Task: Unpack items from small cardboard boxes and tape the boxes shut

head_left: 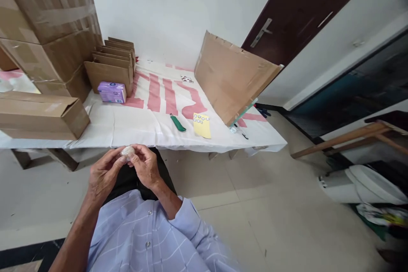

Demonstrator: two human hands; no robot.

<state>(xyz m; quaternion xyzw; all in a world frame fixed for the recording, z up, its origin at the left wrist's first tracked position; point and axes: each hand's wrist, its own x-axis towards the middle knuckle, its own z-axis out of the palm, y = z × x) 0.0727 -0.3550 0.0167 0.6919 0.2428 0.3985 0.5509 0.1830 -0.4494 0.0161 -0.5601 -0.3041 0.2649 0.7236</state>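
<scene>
Between the fingertips of both hands is a small whitish, partly see-through thing (128, 151); its exact kind cannot be made out. My left hand (106, 169) pinches it from the left, thumb and fingers closed. From the other side my right hand (145, 165) closes on it too, thumb near the left thumb. Both hands are above my lap, just in front of the table's near edge. On the white and red tablecloth (127, 125) beyond them lie a green utility knife (177, 123) and a yellow sheet (202, 128) with several small stickers along its top.
Stacked cardboard boxes (63, 12) and a long carton (41, 114) occupy the table's left side. Upright cardboard pieces (108, 74) stand behind a purple tissue pack (111, 92). A big cardboard panel (234, 76) leans at the right. A white bucket (360, 185) is on the floor.
</scene>
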